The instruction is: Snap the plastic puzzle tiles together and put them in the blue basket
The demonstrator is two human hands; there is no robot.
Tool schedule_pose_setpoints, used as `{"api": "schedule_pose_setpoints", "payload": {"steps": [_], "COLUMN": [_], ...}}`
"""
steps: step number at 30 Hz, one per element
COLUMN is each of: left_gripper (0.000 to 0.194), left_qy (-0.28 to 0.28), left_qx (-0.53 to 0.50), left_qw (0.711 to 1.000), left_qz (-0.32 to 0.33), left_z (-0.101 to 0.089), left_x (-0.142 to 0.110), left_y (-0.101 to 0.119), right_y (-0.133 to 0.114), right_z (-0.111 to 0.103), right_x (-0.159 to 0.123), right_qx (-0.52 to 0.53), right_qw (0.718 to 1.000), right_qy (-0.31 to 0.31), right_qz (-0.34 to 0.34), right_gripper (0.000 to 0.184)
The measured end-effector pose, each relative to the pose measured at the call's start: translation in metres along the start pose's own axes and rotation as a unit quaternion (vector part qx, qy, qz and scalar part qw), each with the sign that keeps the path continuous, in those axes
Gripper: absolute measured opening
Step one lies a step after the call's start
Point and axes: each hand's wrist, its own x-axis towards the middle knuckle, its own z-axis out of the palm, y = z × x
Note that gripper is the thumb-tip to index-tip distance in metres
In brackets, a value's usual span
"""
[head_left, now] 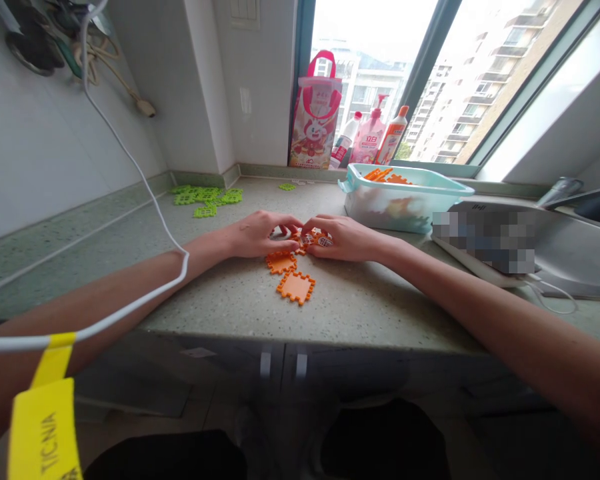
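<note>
Low over the counter, my left hand (260,233) and my right hand (347,239) meet with curled fingers. Between them is an orange interlocking tile (307,240) with notched edges and pale grid-like patches, partly covered by the fingers. The thumb and fingers of my right hand close around its right side; those of my left hand grip toward its left side, where the contact is partly hidden. Just below my left thumb lies a second orange tile (281,262). Nearer the counter's front edge rests a flat, square orange tile (296,287) with toothed edges.
Several green tiles (205,196) lie at the back left, and one green piece (287,187) farther along. A light-blue tub (405,200) holds orange pieces. Bottles (367,137) and a bag (314,127) stand by the window. A white cable (145,177) crosses over my left forearm; a sink (575,247) is right.
</note>
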Motion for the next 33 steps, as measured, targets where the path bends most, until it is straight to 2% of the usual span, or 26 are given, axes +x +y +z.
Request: {"api": "schedule_pose_setpoints", "payload": {"steps": [9,16,26,33], "left_gripper": [0.049,0.050,0.051,0.052], "left_qy": [0.002,0.005,-0.009,-0.009], "left_qx": [0.013,0.034,0.020,0.029], "left_qw": [1.000,0.999,1.000,1.000], "left_qz": [0.010,-0.002,0.019,0.006], "left_z": [-0.0002,0.0003,0.0007,0.0007], "left_x": [-0.0003,-0.0001,0.0001,0.0003], "left_y": [-0.0022,-0.0011,-0.0034,0.0003], "right_y": [0.0023,-0.0026,-0.0008,-0.0002], "right_z": [-0.0011,-0.0048,-0.0033,-0.0027], "right_x": [-0.0008,-0.0010,-0.0003,-0.0003], "right_qx": [0.000,-0.006,0.002,-0.019], "right_qw": [1.000,0.999,0.999,0.999], "right_qy": [-0.018,-0.033,-0.023,-0.021], "right_qz": [0.008,0.036,0.022,0.021], "right_gripper": [0.045,0.041,0.038,0.036]}}
